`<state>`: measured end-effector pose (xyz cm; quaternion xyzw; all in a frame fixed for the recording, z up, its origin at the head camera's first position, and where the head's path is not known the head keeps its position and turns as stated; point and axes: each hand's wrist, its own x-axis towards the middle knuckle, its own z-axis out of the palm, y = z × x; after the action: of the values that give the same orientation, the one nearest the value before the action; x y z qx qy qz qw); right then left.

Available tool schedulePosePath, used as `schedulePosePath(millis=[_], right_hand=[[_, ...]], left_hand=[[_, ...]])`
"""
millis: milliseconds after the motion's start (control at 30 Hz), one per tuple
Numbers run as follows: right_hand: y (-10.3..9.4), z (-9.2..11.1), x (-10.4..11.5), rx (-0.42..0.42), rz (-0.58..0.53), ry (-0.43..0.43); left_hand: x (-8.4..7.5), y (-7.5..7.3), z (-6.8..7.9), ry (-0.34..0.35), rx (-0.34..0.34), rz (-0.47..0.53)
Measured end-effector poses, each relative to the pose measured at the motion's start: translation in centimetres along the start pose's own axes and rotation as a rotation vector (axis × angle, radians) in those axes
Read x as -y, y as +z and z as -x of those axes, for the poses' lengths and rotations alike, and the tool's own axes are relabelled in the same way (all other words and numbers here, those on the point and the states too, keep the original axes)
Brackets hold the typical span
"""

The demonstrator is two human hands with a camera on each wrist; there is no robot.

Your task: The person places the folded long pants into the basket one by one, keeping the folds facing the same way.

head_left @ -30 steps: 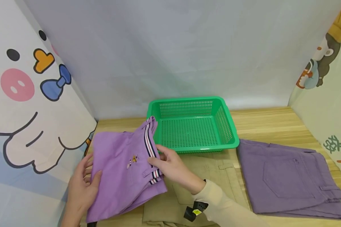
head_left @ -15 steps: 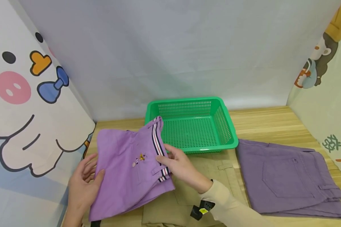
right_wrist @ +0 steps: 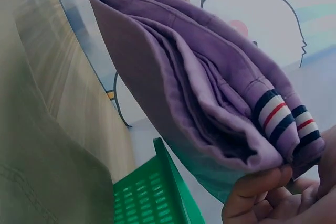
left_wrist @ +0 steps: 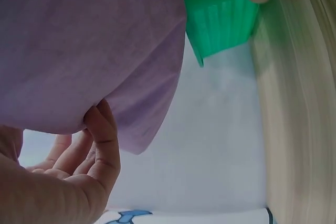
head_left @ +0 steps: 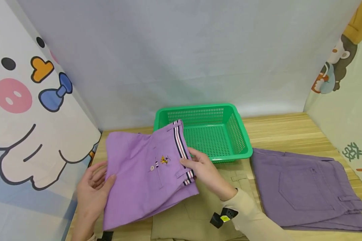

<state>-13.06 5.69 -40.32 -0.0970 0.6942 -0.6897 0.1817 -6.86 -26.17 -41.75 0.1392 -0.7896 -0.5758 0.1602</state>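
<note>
Folded light purple trousers (head_left: 135,174) with a striped waistband are held up off the table between both hands. My left hand (head_left: 93,194) pinches their left folded edge, thumb in front; the left wrist view shows the fingers (left_wrist: 102,140) at the cloth's edge. With my right hand (head_left: 206,170) I grip the waistband, thumb on the front and fingers behind. In the right wrist view the folded layers of the trousers (right_wrist: 184,77) face the camera, the right fingers (right_wrist: 257,187) at the lower corner. The trousers overlap the green basket (head_left: 245,134) in the head view.
Khaki trousers (head_left: 169,222) lie folded on the wooden table (head_left: 277,130) below the held pair. Darker purple trousers (head_left: 301,190) lie folded at the right. The green basket stands against a pale back curtain (head_left: 205,57). Printed cloth sheets (head_left: 42,147) hang at both sides.
Both hands have carried the light purple trousers to the right and slightly up. Their waistband now overlaps more of the green basket in the head view. The other trousers have not moved.
</note>
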Motion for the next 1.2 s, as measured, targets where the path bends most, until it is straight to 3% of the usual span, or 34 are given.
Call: schedulePosePath(millis=[167, 433, 700, 933, 1200], right_hand=[[-1.1, 0.0, 0.2, -0.029, -0.019, 0.007], [-3.2, -0.1, 0.6, -0.058, 0.021, 0.021], [-4.6, -0.1, 0.7, -0.095, 0.067, 0.032], [-5.5, -0.7, 0.8, -0.113, 0.049, 0.02], [-6.6, -1.3, 1.0, -0.167, 0.094, 0.014]], left_hand=[[-0.3, 0.8, -0.1, 0.028, 0.043, 0.015], [-0.8, 1.8, -0.6, -0.022, 0.106, 0.0], [-0.9, 2.7, -1.0, -0.075, 0.137, 0.115], [-1.0, 3.3, -1.1, -0.046, 0.125, 0.066], [-1.2, 4.2, -1.5, 0.013, 0.126, 0.1]])
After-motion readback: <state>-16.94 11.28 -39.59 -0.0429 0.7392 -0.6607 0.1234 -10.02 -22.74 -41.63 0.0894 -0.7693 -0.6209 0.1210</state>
